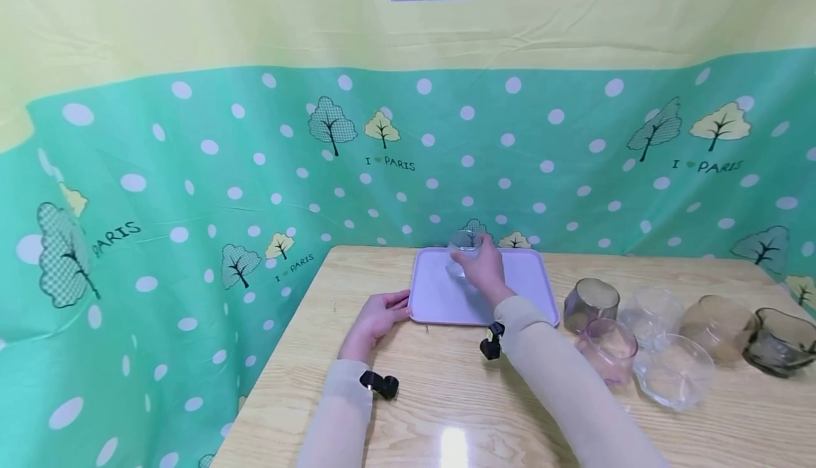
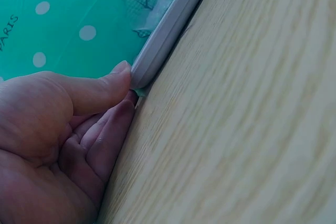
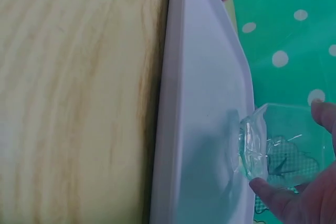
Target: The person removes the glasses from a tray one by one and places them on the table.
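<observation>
A pale purple tray [image 1: 523,285] lies on the wooden table near its back edge. At the tray's front left corner my left hand [image 1: 377,316] pinches the rim. In the left wrist view the thumb [image 2: 113,85] is on the rim, with curled fingers below it. My right hand [image 1: 486,270] grips a clear drinking glass [image 1: 460,245] by its side, over the left-middle part of the tray. Seen from the right wrist, the glass [image 3: 291,140] has its thick, faceted base close to the tray surface [image 3: 210,93]; whether they touch I cannot tell.
Right of the tray stand several glasses: a grey one [image 1: 591,305], a pink one [image 1: 608,351], clear ones such as the front one [image 1: 676,372], an amber one [image 1: 717,326] and a dark smoky one [image 1: 783,340]. A green dotted curtain [image 1: 382,199] hangs behind the table [image 1: 433,383].
</observation>
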### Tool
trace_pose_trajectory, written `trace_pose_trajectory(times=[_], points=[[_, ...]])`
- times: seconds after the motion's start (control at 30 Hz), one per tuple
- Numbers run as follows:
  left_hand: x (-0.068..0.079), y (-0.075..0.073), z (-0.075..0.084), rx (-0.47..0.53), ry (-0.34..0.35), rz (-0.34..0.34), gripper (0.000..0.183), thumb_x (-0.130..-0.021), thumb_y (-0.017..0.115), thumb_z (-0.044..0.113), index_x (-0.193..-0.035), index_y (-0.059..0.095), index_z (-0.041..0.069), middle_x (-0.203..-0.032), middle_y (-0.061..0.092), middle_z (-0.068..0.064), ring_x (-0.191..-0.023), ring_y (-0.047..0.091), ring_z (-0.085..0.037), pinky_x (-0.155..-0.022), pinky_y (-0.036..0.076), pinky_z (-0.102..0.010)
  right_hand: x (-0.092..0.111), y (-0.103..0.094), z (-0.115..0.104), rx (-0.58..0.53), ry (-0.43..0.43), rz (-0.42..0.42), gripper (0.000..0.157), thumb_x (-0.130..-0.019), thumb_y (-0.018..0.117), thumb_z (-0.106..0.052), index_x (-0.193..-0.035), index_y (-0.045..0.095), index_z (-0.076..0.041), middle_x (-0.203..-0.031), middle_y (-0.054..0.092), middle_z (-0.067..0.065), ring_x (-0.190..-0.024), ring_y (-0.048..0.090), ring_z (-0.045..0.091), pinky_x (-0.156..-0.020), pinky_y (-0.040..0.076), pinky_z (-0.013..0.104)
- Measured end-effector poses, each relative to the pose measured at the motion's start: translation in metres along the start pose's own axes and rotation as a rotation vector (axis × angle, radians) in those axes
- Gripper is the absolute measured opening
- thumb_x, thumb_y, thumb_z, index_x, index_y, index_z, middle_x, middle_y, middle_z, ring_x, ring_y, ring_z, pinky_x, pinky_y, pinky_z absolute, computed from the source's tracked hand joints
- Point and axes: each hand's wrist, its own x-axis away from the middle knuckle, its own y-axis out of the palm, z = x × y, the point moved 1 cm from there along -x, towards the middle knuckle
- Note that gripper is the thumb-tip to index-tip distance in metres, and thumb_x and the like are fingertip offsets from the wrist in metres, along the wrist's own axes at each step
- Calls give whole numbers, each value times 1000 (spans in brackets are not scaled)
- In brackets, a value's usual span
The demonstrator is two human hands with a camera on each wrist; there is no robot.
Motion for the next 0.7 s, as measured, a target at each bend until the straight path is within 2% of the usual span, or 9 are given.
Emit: trace_pose_trajectory(times=[0.27, 0.5, 0.7], points=[[-3, 6, 0, 2, 12, -19, 48, -99, 76, 6, -145, 64, -1, -138, 70, -14, -135, 63, -28, -120, 43, -44, 15, -14, -9, -6, -51, 20, 89, -100, 78, -38, -165, 29, -2, -165, 41, 25, -152, 40, 43, -125, 37, 54], [-3, 4, -1, -20, 23, -14, 48, -99, 76, 6, -145, 64, -1, -138, 70, -14, -134, 63, -28, -120, 43, -45, 33, -38, -38, -3, -81, 7, 91, -98, 79, -42, -166, 31, -5, -167, 41, 20, -153, 40, 39, -126, 36, 52], [-2, 1, -2, -11, 10, -8, 49, -99, 75, 5, -146, 63, -2, -139, 69, -15, -134, 63, -29, -120, 43, -45, 46, -67, -62, 23, -116, -30, 93, -96, 81, -45, -166, 33, -7, -165, 44, 18, -149, 45, 40, -120, 44, 53]])
